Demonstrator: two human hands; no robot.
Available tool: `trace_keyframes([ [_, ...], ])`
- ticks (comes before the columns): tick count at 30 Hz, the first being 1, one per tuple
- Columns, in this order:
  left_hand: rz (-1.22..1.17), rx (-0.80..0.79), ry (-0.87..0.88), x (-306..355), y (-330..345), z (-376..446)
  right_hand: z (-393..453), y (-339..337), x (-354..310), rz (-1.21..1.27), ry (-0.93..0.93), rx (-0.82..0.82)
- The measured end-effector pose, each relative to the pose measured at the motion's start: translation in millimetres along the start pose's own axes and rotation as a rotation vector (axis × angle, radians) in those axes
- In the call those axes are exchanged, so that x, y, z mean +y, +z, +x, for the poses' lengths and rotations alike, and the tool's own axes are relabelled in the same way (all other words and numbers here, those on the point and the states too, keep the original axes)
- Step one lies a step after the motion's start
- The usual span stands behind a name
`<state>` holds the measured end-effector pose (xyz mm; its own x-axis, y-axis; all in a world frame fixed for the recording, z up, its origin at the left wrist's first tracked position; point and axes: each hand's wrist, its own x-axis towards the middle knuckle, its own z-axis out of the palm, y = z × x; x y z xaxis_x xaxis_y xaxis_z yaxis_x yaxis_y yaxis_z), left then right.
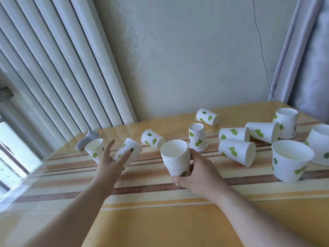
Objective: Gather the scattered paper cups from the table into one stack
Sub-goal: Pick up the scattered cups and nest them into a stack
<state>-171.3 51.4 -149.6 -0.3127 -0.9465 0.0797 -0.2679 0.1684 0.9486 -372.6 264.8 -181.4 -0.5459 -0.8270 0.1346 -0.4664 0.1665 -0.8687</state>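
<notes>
White paper cups with green leaf prints lie scattered over the table (160,220). My right hand (199,175) grips a stack of several nested cups (176,157), upright, near the table's middle. My left hand (111,163) is spread open, its fingers just in front of a tipped cup (130,148) and beside an upright cup (94,148); whether the fingers touch the tipped cup is unclear. More loose cups lie on their sides (153,139) (236,151) (207,116). One cup stands upside down (197,137).
Further cups crowd the right side, a large upright one (292,160) nearest. A grey sock-like object (87,139) lies at the table's far left corner. A white radiator (53,68) and a window are on the left, a curtain (309,59) on the right.
</notes>
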Motion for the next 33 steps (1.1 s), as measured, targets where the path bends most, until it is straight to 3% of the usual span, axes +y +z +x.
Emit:
trace_keyframes([
  [2,0.079,-0.173,-0.023,-3,-4,-14,0,0,0,-0.006,0.001,0.001],
  [4,0.316,-0.295,0.006,-5,-7,-21,-1,1,0,-0.007,0.002,0.005],
  [7,0.679,-0.382,0.071,2,-8,-24,-1,0,-1,-0.011,0.013,0.003],
  [9,0.742,-0.406,0.094,9,-6,-26,-1,0,-2,-0.016,0.015,-0.001],
  [11,0.616,-0.361,0.138,17,-3,-31,-2,0,-2,-0.012,0.013,-0.005],
  [15,-0.041,-0.212,0.118,44,10,-38,-1,1,-2,0.008,0.007,-0.015],
  [17,-0.31,-0.222,0.15,61,20,-43,-1,1,0,0.013,0.0,-0.018],
  [19,-0.418,-0.279,0.191,78,30,-50,-1,0,0,0.011,-0.007,-0.017],
  [22,-0.323,-0.35,0.268,96,47,-65,-1,0,-1,0.007,-0.012,-0.01],
  [26,0.077,-0.368,0.373,89,62,-71,-2,-1,-2,0.014,-0.005,-0.012],
  [33,0.004,-0.426,0.31,72,61,-67,-4,-2,-4,0.011,-0.016,-0.021],
])
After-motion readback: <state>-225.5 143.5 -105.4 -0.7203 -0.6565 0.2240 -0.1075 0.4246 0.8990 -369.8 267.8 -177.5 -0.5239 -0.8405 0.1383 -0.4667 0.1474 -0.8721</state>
